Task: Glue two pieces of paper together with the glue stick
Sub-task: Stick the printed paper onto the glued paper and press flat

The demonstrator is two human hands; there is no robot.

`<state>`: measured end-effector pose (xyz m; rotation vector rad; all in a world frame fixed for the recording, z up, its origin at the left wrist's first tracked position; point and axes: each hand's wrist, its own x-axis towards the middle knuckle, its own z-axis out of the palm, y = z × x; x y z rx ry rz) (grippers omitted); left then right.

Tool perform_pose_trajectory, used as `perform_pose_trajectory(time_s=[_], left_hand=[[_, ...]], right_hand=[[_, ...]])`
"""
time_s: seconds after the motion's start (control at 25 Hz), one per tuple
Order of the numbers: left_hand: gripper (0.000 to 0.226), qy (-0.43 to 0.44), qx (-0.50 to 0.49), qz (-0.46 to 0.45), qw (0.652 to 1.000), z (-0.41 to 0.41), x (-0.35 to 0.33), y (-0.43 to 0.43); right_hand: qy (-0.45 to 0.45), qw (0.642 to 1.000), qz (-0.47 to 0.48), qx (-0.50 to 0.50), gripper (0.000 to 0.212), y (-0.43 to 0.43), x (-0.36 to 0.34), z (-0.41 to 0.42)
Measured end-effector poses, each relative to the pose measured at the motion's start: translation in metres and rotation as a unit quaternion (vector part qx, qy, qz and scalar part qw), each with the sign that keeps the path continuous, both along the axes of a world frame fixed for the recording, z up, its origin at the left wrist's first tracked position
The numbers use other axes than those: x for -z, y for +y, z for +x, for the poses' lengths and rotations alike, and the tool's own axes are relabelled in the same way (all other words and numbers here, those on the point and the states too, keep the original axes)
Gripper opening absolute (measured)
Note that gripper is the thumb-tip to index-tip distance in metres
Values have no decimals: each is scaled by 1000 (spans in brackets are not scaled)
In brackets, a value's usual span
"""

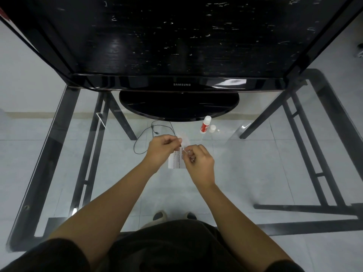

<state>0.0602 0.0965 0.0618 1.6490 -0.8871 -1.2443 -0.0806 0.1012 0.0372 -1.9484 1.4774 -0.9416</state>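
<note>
Both hands hold paper above the glass table [245, 163]. My left hand [163, 149] pinches the upper edge of a small white paper piece [184, 141]. My right hand [198, 160] pinches the paper from the right, fingers curled. Below the hands hangs a white slip with red print [175, 161]; whether it is one sheet with the upper piece I cannot tell. The glue stick [205, 125], white with a red label, stands uncapped to the upper right, its white cap [212, 128] beside it.
A black Samsung monitor [181, 84] on a round stand [178, 104] fills the far side of the table. A thin black cable [146, 134] loops left of the hands. The table's black metal frame [84, 154] and the tiled floor show through the glass.
</note>
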Motion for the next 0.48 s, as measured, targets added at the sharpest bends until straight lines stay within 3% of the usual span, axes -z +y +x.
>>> perform_pose_trajectory(time_s=[0.16,0.24,0.36,0.48], left_hand=[[9,20,-42,18,999,6,-1,-7],[8,29,-43,40,998,12,0,-12],[9,72,8,91,993,22,4,-14],[15,84,61,118,988,25,12,-9]], right_hand=[[-27,998,54,-15,26,2,4,-4],[-79,992,85,54,24,2,5,-9],[-155,953,214,146,31,-8,5,-14],[-145,926,329,116,31,-16,9,-14]])
